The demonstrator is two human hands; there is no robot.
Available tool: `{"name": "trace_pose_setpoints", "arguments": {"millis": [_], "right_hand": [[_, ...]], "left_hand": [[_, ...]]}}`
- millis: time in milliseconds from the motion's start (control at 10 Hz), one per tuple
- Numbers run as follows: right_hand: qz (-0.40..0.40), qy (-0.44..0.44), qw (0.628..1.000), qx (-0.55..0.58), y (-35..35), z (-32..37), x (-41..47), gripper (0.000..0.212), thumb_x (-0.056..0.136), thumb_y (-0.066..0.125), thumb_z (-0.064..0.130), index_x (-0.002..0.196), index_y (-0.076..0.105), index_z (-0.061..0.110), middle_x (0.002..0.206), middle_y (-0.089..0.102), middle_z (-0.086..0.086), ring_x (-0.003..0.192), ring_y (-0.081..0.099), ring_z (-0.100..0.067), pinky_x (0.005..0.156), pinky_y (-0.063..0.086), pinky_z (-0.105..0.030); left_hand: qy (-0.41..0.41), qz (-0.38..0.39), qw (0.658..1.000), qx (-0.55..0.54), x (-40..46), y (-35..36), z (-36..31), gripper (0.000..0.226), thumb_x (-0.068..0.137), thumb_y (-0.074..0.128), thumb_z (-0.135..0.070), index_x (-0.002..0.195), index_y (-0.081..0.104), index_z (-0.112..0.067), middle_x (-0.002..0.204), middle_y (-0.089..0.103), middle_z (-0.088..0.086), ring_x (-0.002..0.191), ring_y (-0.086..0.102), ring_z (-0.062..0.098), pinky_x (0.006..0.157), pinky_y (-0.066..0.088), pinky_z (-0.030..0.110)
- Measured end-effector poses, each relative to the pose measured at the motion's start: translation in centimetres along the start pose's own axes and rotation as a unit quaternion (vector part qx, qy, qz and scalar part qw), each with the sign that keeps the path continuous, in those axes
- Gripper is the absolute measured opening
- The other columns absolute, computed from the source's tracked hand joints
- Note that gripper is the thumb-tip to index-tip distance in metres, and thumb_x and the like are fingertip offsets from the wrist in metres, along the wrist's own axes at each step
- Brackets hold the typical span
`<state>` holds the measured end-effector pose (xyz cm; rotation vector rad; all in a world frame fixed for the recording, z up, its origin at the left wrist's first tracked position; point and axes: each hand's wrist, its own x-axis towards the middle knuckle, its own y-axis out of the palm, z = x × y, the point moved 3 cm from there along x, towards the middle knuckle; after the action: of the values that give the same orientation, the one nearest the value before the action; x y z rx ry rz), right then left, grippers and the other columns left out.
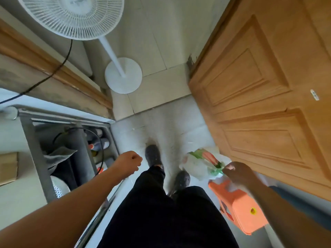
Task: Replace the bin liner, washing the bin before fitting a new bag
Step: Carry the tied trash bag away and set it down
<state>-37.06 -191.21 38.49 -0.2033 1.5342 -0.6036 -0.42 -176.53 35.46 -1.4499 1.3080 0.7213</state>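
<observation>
I see soft, even daylight, faint shadows, wide-angle bending at the edges, and slight blur on my right hand (239, 173)

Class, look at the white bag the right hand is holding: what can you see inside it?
Through the bag, green and orange-red items show near the right hand. What they are, and anything deeper inside, is hidden by the cloudy plastic.

White pedestal fan (100, 31) ahead; wooden door (268, 97) right; orange stool (240, 206) below.

Pale tiled floor (161, 83), a white pedestal fan (75, 17) ahead, panelled wooden door (259, 86) right, metal shelving (32, 136) left.
</observation>
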Motion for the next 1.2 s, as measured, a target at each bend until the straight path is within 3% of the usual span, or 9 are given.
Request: {"name": "trace_pose_setpoints", "arguments": {"millis": [100, 200, 300, 500, 800, 1000, 1200], "right_hand": [[-0.022, -0.043, 0.999, -0.008, -1.5, 3.8, 5.0, 0.021, 0.092, 0.062, 0.028, 0.105, 0.07, 0.014, 0.111, 0.07, -0.011, 0.104, 0.064, -0.028, 0.081, 0.044, -0.03], [-0.041, -0.077, 0.996, -0.02, -3.0, 7.5, 11.6, 0.022, 0.092, 0.061, 0.028, 0.102, 0.072, 0.012, 0.109, 0.071, -0.011, 0.101, 0.063, -0.028, 0.08, 0.044, -0.031], [-0.043, -0.107, 0.993, -0.027, -4.1, 10.7, 18.2, 0.02, 0.092, 0.06, 0.028, 0.1, 0.071, 0.014, 0.106, 0.069, -0.008, 0.095, 0.062, -0.026, 0.076, 0.043, -0.031], [-0.026, -0.159, 0.987, 0.014, -5.8, 16.6, 27.0, 0.019, 0.086, 0.061, 0.025, 0.09, 0.071, 0.009, 0.091, 0.069, -0.014, 0.083, 0.067, -0.034, 0.079, 0.058, -0.047], [0.002, -0.112, 0.994, 0.0, -4.3, 20.7, 40.1, 0.029, 0.087, 0.056, 0.016, 0.105, 0.068, -0.003, 0.092, 0.061, -0.013, 0.083, 0.054, -0.025, 0.083, 0.052, -0.039], [-0.001, -0.089, 0.996, -0.018, -2.6, 21.4, 45.5, 0.03, 0.087, 0.058, 0.016, 0.109, 0.067, -0.002, 0.095, 0.062, -0.013, 0.087, 0.058, -0.025, 0.08, 0.05, -0.036], [-0.023, -0.08, 0.992, 0.091, -2.2, 21.7, 45.6, 0.027, 0.081, 0.068, 0.012, 0.105, 0.066, -0.002, 0.108, 0.067, -0.019, 0.096, 0.065, -0.028, 0.082, 0.055, -0.04]], "left_hand": [[0.003, 0.007, 0.998, 0.068, 2.8, 0.3, -0.7, 0.013, 0.089, 0.061, -0.024, 0.081, 0.06, -0.015, 0.077, 0.06, 0.011, 0.069, 0.06, 0.022, 0.068, 0.046, 0.033], [-0.018, -0.004, 0.994, 0.105, 6.3, 1.5, -0.8, 0.024, 0.086, 0.067, -0.028, 0.081, 0.068, -0.005, 0.08, 0.072, 0.012, 0.08, 0.068, 0.028, 0.08, 0.058, 0.04], [-0.033, 0.013, 0.991, 0.131, 9.8, 3.0, -1.1, 0.012, 0.084, 0.069, -0.031, 0.079, 0.065, -0.021, 0.078, 0.067, -0.004, 0.082, 0.067, 0.021, 0.083, 0.057, 0.04], [-0.038, -0.007, 0.989, 0.145, 15.5, 4.8, -3.6, 0.013, 0.082, 0.07, -0.039, 0.09, 0.062, -0.031, 0.084, 0.059, -0.017, 0.083, 0.057, 0.008, 0.07, 0.039, 0.023], [-0.017, 0.007, 0.991, 0.131, 25.7, 9.7, -4.2, 0.008, 0.089, 0.065, -0.035, 0.092, 0.062, -0.028, 0.087, 0.061, -0.014, 0.082, 0.056, 0.007, 0.067, 0.039, 0.022], [-0.028, 0.045, 0.988, 0.145, 28.0, 11.2, -2.3, 0.01, 0.088, 0.063, -0.036, 0.094, 0.064, -0.027, 0.09, 0.064, -0.013, 0.084, 0.058, 0.007, 0.07, 0.043, 0.024], [-0.02, 0.038, 0.991, 0.13, 28.7, 10.6, -2.7, 0.01, 0.089, 0.063, -0.036, 0.092, 0.064, -0.026, 0.088, 0.064, -0.012, 0.082, 0.057, 0.005, 0.067, 0.041, 0.022]]}}
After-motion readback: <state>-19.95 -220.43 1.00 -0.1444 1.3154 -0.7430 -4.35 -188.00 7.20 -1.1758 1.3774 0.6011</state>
